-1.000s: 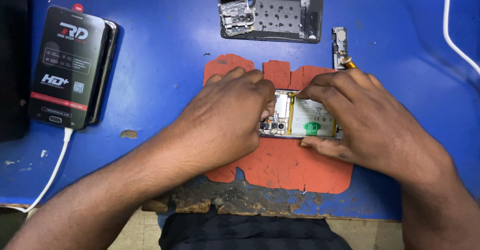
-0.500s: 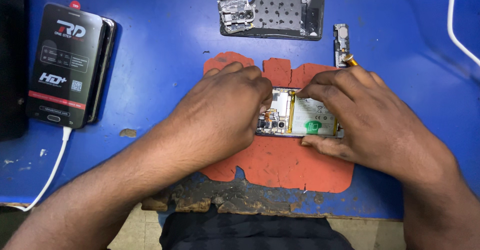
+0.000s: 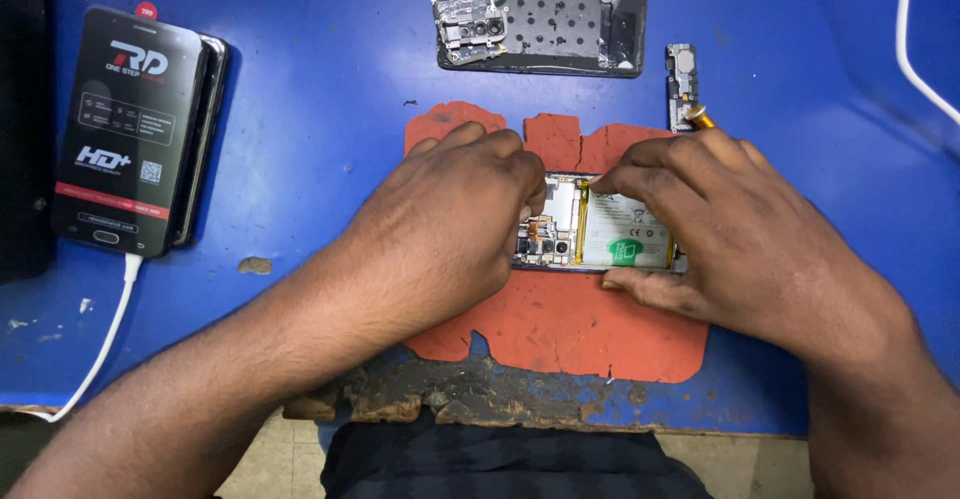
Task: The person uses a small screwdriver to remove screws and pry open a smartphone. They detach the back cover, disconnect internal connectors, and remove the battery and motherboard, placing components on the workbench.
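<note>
Both hands, left hand (image 3: 455, 224) and right hand (image 3: 730, 229), grip the opened phone (image 3: 600, 224) with curled fingers on the red mat (image 3: 560, 324).

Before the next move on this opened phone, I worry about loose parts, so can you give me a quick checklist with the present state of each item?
1. Opened phone with white battery lies on the torn orange mat: ok.
2. Left hand steadies the phone's camera end: ok.
3. Right hand holds the battery end: ok.
4. Removed dark back cover lies apart from the mat: ok.
5. Small grey metal part lies apart from the hands: ok.
6. Loose screws: cannot tell.
</note>
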